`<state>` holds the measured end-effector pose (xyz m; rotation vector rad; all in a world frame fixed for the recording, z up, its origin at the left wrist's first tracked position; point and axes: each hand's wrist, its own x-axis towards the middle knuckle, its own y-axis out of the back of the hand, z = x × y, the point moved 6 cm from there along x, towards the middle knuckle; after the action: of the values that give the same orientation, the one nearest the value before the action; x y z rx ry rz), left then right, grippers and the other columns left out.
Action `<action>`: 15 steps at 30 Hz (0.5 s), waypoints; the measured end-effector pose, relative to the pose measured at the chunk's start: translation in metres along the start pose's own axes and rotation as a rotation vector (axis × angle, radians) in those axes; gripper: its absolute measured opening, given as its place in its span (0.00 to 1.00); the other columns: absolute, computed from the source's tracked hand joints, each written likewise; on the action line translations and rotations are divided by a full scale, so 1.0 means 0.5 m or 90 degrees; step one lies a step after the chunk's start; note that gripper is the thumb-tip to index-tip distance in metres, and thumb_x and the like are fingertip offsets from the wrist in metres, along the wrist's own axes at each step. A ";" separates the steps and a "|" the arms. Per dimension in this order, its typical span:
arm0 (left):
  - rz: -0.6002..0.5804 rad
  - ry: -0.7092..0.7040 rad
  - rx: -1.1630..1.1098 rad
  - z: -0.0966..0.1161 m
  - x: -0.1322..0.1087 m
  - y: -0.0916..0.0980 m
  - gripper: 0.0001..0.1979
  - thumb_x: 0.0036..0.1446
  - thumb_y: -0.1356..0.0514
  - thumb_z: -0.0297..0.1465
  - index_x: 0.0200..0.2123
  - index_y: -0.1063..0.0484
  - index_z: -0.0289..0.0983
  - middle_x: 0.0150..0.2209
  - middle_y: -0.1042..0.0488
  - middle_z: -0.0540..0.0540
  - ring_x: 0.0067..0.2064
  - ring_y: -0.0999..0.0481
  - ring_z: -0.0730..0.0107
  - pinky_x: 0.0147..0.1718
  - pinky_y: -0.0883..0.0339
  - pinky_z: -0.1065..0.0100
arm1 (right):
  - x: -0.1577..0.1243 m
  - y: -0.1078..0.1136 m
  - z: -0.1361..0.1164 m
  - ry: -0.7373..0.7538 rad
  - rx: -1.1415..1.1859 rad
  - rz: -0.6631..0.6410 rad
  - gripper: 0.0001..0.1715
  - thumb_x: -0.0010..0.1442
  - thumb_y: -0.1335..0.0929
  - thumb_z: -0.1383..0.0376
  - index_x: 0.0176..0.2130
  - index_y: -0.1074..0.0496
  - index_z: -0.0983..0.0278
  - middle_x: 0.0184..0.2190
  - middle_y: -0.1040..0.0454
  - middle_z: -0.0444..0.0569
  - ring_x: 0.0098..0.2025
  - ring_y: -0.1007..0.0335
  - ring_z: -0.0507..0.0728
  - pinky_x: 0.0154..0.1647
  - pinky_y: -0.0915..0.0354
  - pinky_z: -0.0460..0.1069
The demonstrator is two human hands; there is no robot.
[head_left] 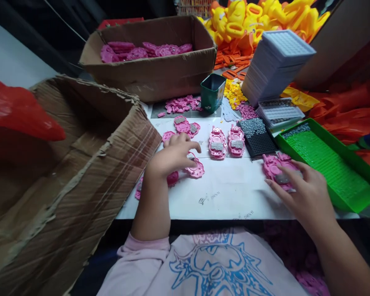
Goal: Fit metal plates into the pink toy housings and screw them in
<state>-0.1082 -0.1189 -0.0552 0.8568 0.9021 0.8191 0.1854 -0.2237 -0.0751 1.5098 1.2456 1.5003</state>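
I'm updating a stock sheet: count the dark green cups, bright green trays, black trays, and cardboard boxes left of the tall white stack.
Dark green cups: 1
Bright green trays: 1
Black trays: 1
Cardboard boxes: 2
Total: 5

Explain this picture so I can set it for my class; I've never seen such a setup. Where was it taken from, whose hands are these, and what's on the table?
There is no machine here. A camera on a person's head looks forward and down at their bare hands.

On the white tabletop, two pink casings lie side by side in the middle. Right of them are a black tray and a bright green tray; behind stand a dark green container and a tall stack of white trays.

The left hand is over more pink pieces; whether it grips one is unclear. The right hand is at another pink casing, its grip also unclear.
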 end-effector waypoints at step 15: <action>0.025 0.032 0.130 0.013 0.018 -0.034 0.21 0.34 0.30 0.35 0.35 0.28 0.39 0.46 0.37 0.40 0.49 0.40 0.47 0.48 0.48 0.50 | 0.417 -0.074 0.006 -0.049 0.037 -0.176 0.17 0.56 0.36 0.59 0.39 0.22 0.66 0.36 0.22 0.55 0.37 0.28 0.60 0.36 0.39 0.52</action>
<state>-0.0951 -0.1197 -0.0706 1.0376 1.0279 0.7946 0.1585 -0.0168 -0.0376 1.3549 1.3985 1.2251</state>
